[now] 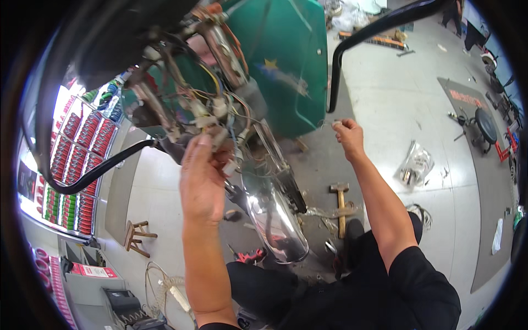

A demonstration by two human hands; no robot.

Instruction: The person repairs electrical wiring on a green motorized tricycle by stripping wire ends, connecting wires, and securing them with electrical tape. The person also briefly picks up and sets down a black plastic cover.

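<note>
My left hand [203, 184] is raised into the exposed wiring at the front of a vehicle, perhaps a scooter or three-wheeler. Its fingers close around a pale plastic wire connector [218, 137], and a loose white connector [231, 166] hangs beside the fingertips. Coloured wires [210, 80] run above it between metal fork tubes. Out to the right, my right hand [350, 138] is pinched shut on something small and pale, with a thin strand sticking out; its kind is too small to tell. Below the wires sits a shiny chrome front fender [273, 225].
A green panel [283, 60] rises behind the wiring. Black handlebars [379, 27] reach out on both sides. On the floor lie a hammer [341, 206], a plastic bag of parts [416, 165] and red-handled pliers [250, 256]. A wooden stool [137, 237] and a shock-absorber rack [82, 148] stand left.
</note>
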